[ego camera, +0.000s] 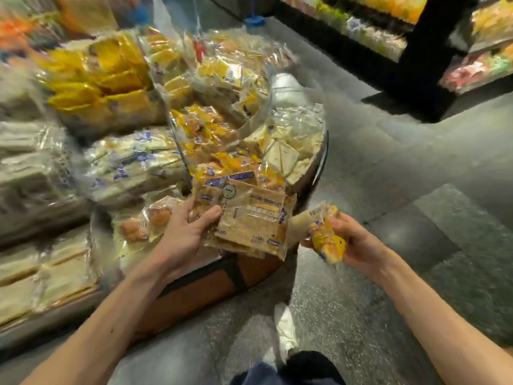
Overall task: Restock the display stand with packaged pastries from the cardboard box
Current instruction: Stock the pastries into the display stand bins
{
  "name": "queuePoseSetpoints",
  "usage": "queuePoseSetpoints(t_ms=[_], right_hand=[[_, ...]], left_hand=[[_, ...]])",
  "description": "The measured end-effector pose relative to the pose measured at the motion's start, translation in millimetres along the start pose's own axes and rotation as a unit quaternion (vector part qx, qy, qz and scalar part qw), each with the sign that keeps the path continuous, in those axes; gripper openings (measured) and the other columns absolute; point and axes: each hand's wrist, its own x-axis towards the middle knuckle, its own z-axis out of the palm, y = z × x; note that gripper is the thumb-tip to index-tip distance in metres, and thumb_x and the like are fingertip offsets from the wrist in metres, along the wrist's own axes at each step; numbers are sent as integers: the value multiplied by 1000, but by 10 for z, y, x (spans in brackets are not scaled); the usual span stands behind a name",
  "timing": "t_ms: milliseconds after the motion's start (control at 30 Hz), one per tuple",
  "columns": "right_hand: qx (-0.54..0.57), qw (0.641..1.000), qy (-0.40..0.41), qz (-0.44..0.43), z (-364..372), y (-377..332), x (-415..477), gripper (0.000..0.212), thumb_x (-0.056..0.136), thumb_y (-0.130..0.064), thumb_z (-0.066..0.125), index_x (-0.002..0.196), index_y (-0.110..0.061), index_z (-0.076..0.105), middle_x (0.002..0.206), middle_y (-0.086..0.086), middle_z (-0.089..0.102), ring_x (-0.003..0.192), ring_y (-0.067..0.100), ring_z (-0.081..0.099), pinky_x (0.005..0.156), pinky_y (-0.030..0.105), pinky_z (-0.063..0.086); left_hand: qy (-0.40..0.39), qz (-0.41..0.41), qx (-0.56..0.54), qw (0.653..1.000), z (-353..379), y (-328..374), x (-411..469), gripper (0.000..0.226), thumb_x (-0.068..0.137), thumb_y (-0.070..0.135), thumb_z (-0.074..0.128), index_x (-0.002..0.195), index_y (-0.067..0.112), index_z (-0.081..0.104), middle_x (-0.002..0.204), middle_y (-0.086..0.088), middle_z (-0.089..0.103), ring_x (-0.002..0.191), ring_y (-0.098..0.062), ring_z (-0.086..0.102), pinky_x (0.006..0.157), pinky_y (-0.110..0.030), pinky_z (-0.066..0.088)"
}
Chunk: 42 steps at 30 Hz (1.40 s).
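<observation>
Holding flat packs (251, 218), the left grip (186, 234) curls tight; at its 3 o'clock, the right grip (358, 243) pinches a yellow pack (329, 241).

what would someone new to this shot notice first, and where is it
The two hands in the centre foreground stand out first. The left hand grips a stack of flat clear-wrapped pastry packets, and the right hand holds a single yellow-printed packet just beside it. Behind them the round display stand is heaped with wrapped pastries, with bright yellow packets piled at upper left.
</observation>
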Motion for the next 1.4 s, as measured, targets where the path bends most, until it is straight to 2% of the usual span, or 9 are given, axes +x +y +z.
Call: queuePoseSetpoints(t_ms=[100,200,467,667,967,1100,1233,1333,1400], right_hand=[[-13,997,-62,42,192,-5,616,73,37,-45,99,100,-14,78,90,10,73,81,23,70,87,44,56],[22,989,-104,107,383,-43,1177,91,28,-35,102,110,-11,72,99,12,74,84,24,73,81,42,59],[-36,949,-236,206,1333,33,2232,80,13,-41,100,84,-10,80,78,9,75,64,19,72,62,34,61],[-74,913,-298,270,2033,350,2725,66,21,-42,99,78,-14,82,83,8,75,72,21,71,72,39,59],[-68,888,-313,330,3117,820,2937,66,26,-31,101,81,-3,79,94,18,74,78,29,71,63,34,61],[-50,917,-254,302,3608,1027,2930,33,45,-24,100,59,-5,77,75,11,75,60,17,72,53,25,58],[-60,916,-245,312,3990,1383,3016,88,26,-32,101,102,3,74,113,23,69,88,26,68,79,38,55],[-57,929,-232,282,4231,1591,3060,64,25,-39,101,78,-9,79,81,10,73,65,20,65,75,36,49],[-37,938,-214,270,4353,1695,3014,70,22,-39,102,80,-8,78,80,11,71,65,21,65,77,37,50]], left_hand=[[66,-2,-39,997,-403,-39,195,43,94,5,58,137,4,49,111,-10,73,93,-18,73,71,-24,59],[143,6,-62,988,-745,-17,303,30,95,3,56,125,-1,56,101,-11,74,96,-23,70,76,-27,61],[319,12,-123,940,-1535,-24,174,28,98,8,57,126,5,57,114,-17,72,110,-31,67,94,-45,56],[427,20,-157,890,-2143,-165,-103,25,98,9,58,123,7,57,116,-17,71,111,-31,67,103,-52,47],[435,16,-181,882,-3328,-321,-194,35,95,13,62,128,10,52,117,-15,71,110,-30,68,93,-48,54],[390,8,-191,901,-4018,-249,-201,30,96,14,60,126,12,54,112,-12,73,104,-25,71,86,-48,58],[356,-2,-189,915,-4459,-162,-189,53,82,22,71,129,10,49,114,-13,72,105,-27,70,94,-56,53],[305,-15,-185,934,-4632,-86,-132,86,70,33,85,139,12,40,125,-17,65,112,-31,66,93,-56,53],[281,-17,-192,940,-4697,-79,-83,70,77,26,81,134,10,44,124,-19,65,111,-32,67,90,-55,55]])
